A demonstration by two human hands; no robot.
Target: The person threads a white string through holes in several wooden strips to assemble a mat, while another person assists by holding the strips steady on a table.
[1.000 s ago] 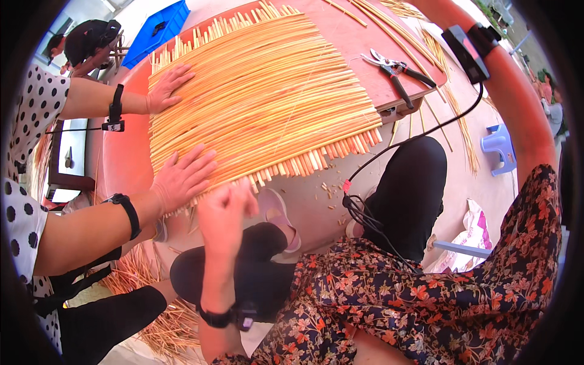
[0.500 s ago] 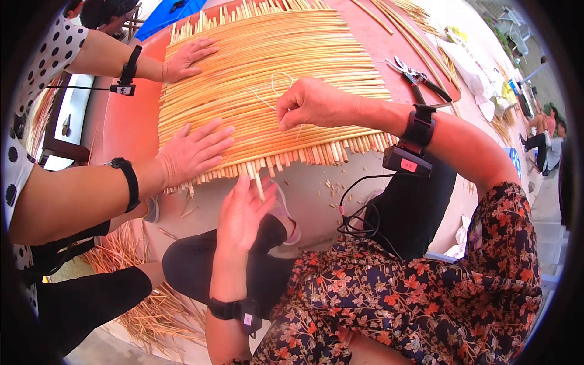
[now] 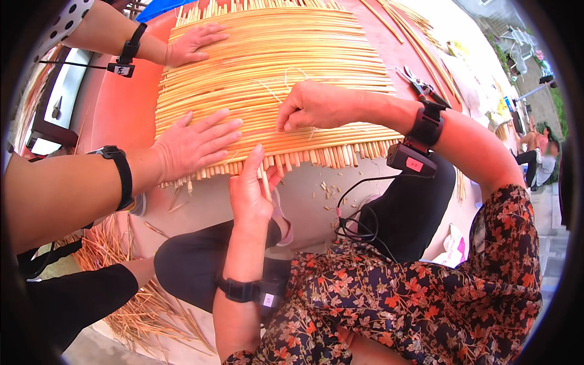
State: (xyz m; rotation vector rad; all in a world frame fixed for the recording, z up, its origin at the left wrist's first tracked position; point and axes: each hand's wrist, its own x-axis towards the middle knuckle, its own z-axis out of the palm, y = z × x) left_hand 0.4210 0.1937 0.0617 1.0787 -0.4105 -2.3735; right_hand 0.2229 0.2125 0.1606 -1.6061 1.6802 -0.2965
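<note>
A mat of pale yellow straw stalks [image 3: 274, 45] lies in front of me, its cut ends uneven along the near edge. My left hand [image 3: 250, 191] is closed at that edge, thumb on top and fingers partly hidden underneath, beside a protruding stalk [image 3: 266, 184]. Over the near part of the mat, my right hand [image 3: 304, 106] is closed in a pinch. What it holds is hidden; white thread [image 3: 296, 69] loops out beside it. A co-worker's two hands press flat on the mat, one near my left hand [image 3: 201, 143], the other farther back [image 3: 193, 45].
Pruning shears [image 3: 420, 84] lie on the pink table [image 3: 118, 115] to the mat's right. Long loose stalks [image 3: 420, 45] are farther back. Cut bits [image 3: 328, 191] and a heap of straw [image 3: 140, 310] lie on the ground. A black cable [image 3: 359, 228] hangs from my right wrist.
My left hand has gone from open fingers below the edge to a closed hold with its thumb on top. My right hand stays pinched in nearly the same place.
</note>
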